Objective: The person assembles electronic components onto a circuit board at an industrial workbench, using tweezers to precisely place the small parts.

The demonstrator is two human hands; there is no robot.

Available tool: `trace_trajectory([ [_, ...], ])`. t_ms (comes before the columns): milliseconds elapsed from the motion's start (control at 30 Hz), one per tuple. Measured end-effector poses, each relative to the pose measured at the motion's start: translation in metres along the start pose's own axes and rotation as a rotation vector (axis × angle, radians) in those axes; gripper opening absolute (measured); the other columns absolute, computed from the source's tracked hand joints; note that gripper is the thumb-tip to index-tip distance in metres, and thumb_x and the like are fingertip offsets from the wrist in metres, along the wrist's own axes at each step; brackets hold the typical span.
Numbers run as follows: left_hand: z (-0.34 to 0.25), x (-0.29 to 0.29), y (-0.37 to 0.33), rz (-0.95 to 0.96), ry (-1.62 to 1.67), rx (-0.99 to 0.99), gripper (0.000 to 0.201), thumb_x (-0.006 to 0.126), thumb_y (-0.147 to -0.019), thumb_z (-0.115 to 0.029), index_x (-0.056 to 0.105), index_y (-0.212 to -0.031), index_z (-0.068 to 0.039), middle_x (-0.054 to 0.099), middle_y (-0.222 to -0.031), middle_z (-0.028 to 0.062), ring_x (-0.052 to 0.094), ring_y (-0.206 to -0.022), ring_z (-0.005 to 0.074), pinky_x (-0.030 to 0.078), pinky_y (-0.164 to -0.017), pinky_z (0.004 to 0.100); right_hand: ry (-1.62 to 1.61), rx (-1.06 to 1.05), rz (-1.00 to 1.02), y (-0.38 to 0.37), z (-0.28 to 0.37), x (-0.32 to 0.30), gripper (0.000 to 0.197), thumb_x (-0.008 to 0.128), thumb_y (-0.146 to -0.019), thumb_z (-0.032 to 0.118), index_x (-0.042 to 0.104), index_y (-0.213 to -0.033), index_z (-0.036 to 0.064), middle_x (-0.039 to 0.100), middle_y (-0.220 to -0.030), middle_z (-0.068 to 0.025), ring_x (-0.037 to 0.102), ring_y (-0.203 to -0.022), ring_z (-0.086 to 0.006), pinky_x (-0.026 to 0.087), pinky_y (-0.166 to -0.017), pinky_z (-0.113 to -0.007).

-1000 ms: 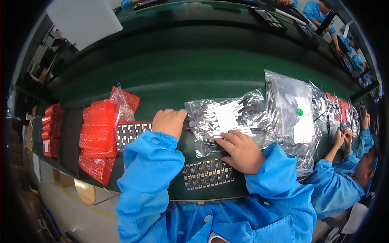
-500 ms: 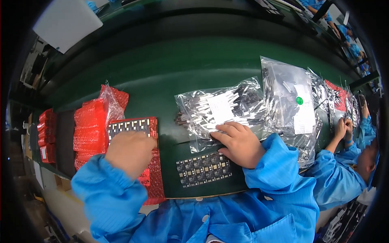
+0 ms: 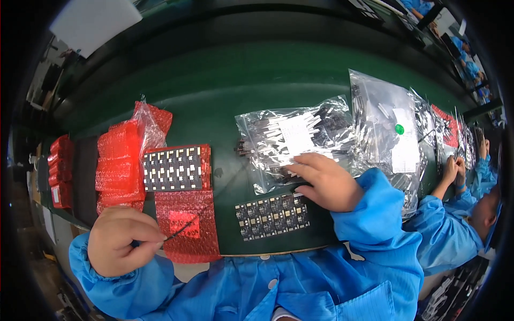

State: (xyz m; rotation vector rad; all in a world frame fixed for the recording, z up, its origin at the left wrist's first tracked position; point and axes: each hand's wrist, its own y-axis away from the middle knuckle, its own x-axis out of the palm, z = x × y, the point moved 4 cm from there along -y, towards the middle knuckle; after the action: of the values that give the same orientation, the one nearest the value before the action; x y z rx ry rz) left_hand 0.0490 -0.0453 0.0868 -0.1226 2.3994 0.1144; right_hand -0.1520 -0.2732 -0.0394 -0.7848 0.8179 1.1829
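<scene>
Black strip [image 3: 180, 231], one.
Our left hand [image 3: 120, 241] pinches it; our right hand [image 3: 331, 183], loosely spread, touches a clear bag [image 3: 323, 136].

Thin dark strip [image 3: 183, 230] slanting from left fingers [image 3: 150, 234]; clear parts-filled bag [image 3: 273, 140] flat under right fingers [image 3: 306, 170].

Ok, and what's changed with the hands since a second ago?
The left hand moved left and toward the body, from beside the clear bag past the board stack, and now shows a thin dark strip pinched in it. The right hand stayed on the bag; the loose board panel stayed below.
</scene>
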Motion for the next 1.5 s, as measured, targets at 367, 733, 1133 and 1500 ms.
trace_trajectory([
  [367,-0.012,0.082,-0.052,-0.146,0.212,0.057,0.010,0.067,-0.072,-0.005,0.062,-0.081,-0.005,0.064,-0.080,0.0075,0.062,-0.073,0.0247,0.049,-0.062,0.0319,-0.188,-0.349,-0.146,-0.019,0.085,-0.052,0.037,0.070,-0.067,0.011,0.060,-0.102,0.0022,0.060,-0.093,-0.0125,0.058,-0.091,-0.0274,0.045,-0.078,-0.036],
  [733,0.028,0.171,-0.051,-0.250,-0.245,0.118,0.021,0.068,-0.071,-0.015,0.062,-0.089,-0.007,0.061,-0.088,0.0056,0.059,-0.076,0.0236,0.047,-0.065,0.0349,-0.099,0.134,0.185,0.000,0.016,0.009,0.024,0.065,-0.076,0.019,0.064,-0.094,0.0026,0.064,-0.083,-0.0146,0.061,-0.077,-0.0317,0.050,-0.070,-0.037],
  [1133,0.039,0.195,-0.058,-0.322,-0.406,0.243,0.020,0.066,-0.070,-0.020,0.060,-0.085,-0.008,0.056,-0.087,0.0028,0.055,-0.079,0.0190,0.044,-0.063,0.0314,-0.251,0.277,0.258,-0.002,0.013,0.034,0.018,0.062,-0.081,0.015,0.061,-0.094,0.0043,0.064,-0.077,-0.0133,0.064,-0.070,-0.0286,0.051,-0.063,-0.035],
  [1500,0.037,0.179,-0.053,-0.367,0.131,-0.011,0.024,0.071,-0.072,-0.015,0.062,-0.091,-0.003,0.063,-0.088,0.0073,0.061,-0.074,0.0222,0.048,-0.065,0.0330,-0.235,0.047,0.099,0.001,0.031,0.010,0.013,0.067,-0.074,0.009,0.063,-0.086,0.0048,0.064,-0.081,-0.0115,0.062,-0.073,-0.0274,0.049,-0.065,-0.034],
])
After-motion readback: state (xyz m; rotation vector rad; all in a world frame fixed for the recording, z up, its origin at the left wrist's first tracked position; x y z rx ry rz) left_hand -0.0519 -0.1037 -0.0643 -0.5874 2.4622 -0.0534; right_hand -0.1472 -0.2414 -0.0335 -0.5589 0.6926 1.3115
